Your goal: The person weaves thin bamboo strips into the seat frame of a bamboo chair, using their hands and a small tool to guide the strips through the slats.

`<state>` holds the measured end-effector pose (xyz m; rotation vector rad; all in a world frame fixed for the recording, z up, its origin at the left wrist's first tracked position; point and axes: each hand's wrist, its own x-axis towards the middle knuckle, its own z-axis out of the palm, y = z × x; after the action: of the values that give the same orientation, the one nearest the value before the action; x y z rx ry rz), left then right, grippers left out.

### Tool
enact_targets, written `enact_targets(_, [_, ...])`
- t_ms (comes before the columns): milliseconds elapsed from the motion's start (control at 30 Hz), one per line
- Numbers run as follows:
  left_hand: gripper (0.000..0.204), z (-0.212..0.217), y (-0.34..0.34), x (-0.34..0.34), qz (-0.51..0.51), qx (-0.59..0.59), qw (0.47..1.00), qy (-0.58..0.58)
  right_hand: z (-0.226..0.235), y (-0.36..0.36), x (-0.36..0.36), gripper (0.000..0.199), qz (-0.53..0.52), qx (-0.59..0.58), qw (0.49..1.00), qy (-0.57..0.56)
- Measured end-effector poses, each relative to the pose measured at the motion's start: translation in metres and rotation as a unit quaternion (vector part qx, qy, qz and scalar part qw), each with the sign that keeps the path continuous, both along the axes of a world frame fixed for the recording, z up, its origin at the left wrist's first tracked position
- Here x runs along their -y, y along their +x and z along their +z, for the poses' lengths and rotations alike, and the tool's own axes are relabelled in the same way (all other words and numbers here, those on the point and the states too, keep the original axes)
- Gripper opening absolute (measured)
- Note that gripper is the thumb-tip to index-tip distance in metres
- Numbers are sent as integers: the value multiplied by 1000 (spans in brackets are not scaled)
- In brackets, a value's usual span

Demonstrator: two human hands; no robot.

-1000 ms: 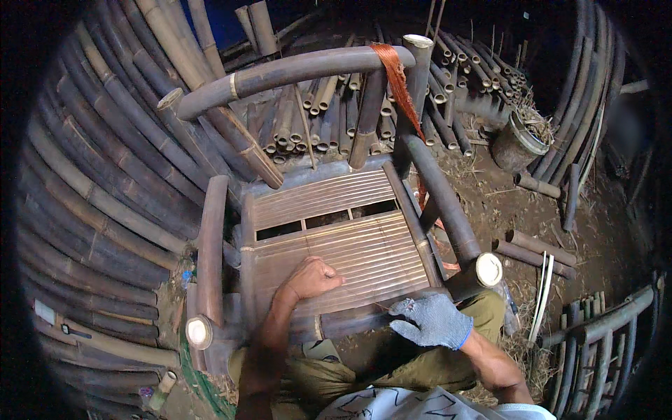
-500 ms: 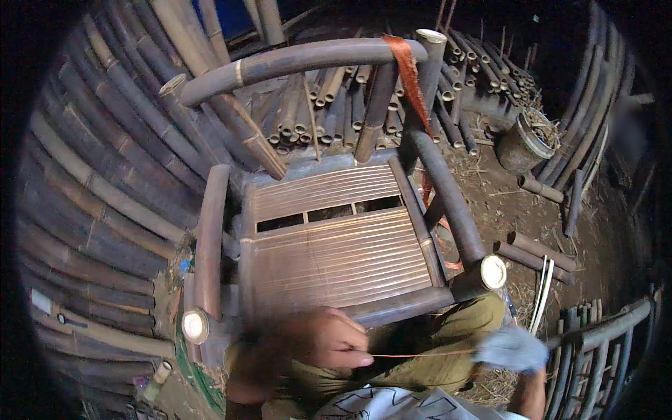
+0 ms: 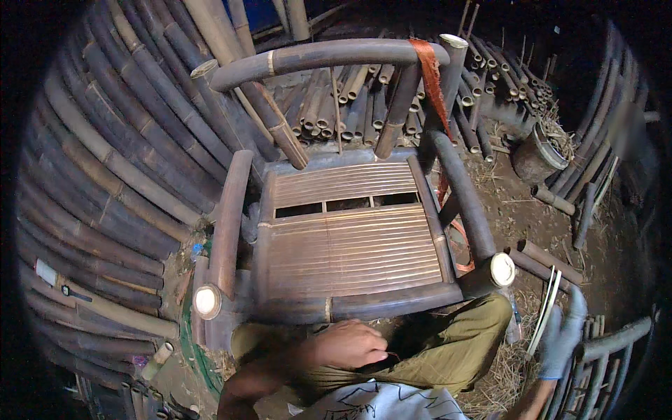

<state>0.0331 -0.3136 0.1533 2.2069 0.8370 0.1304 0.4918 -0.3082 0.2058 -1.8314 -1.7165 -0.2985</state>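
A bamboo armchair [image 3: 399, 308] stands in front of my knees, its seat [image 3: 357, 255] made of thin slats with a narrow open gap across it. My left hand [image 3: 353, 343], bare, is closed over my lap just below the chair's front rail. A short bit of thin reddish cord [image 3: 393, 355] comes out of its fingers. My right hand [image 3: 562, 339], in a pale grey-blue glove, is out to the right beside pale bamboo strips [image 3: 542, 311]. It is blurred, with fingers stretched and apart, and I see nothing in it. An orange strap [image 3: 430, 80] hangs from the chair's backrest.
Dark bamboo poles [image 3: 105, 182] line the left side. Cut bamboo tubes [image 3: 357, 112] are stacked behind the chair. At the right are a bucket [image 3: 535, 164] of straw-like scraps, loose bamboo pieces [image 3: 549, 260] on the dirt floor and a bamboo frame [image 3: 616, 343].
My right hand has swung outward to the right, and the cord no longer stretches between my hands. My left hand has moved slightly right, still closed. The whole view has shifted a little.
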Motion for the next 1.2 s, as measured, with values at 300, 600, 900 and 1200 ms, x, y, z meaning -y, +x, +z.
enact_targets(300, [21,49,-29,-39,181,66,973,128,18,-257,-43,38,374,-327,745,-446])
enact_targets(600, [33,-46,-201,-185,529,-1,809,255,-30,-315,-218,27,267,-258,928,-15])
enact_targets(900, [46,-132,-157,-198,520,-184,814,180,-118,-435,-268,19,205,105,934,-274])
enact_targets(1200, [38,-130,-180,-241,497,-199,844,-16,-171,-506,-305,20,289,-383,600,-641])
